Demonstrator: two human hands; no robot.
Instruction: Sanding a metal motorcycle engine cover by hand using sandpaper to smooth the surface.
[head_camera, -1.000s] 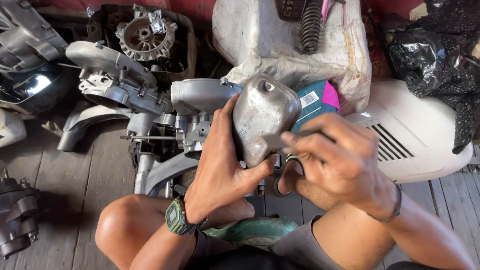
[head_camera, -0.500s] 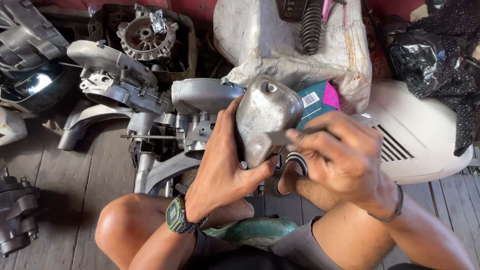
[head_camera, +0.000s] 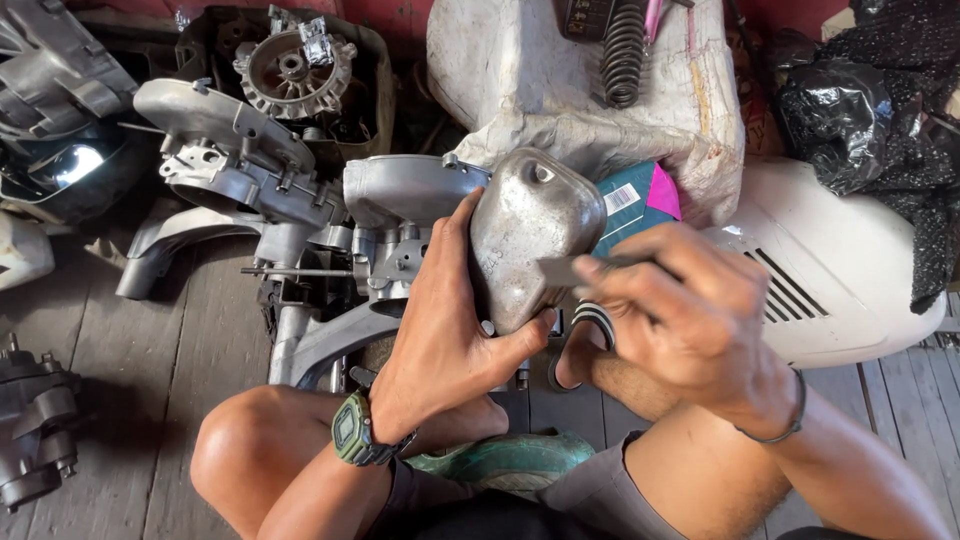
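The left hand is clamped on a dull grey metal cover, with the palm against its left flank and the thumb hooked under its lower edge. The cover is held upright above the lap, directly in front of the grey engine block that sits on the plank floor. The right hand is closed in a pinch on a thin flat blade, whose tip lies against the right side of the cover.

Hazards, as judged from this position:

- Blade slip. The cover surface is curved and smooth. If the blade skates off it, the tip travels toward the left thumb, which lies just below the contact point.
- Loss of grip. Only one hand supports the cover. Side force from the blade can rotate it out of the palm and drop it onto the engine block or onto the bare knee below.
- Surface damage. A steep blade angle can gouge the soft metal instead of sliding over it.
- Clutter. A teal box and a white panel lie just behind the cover and restrict the right hand's stroke.
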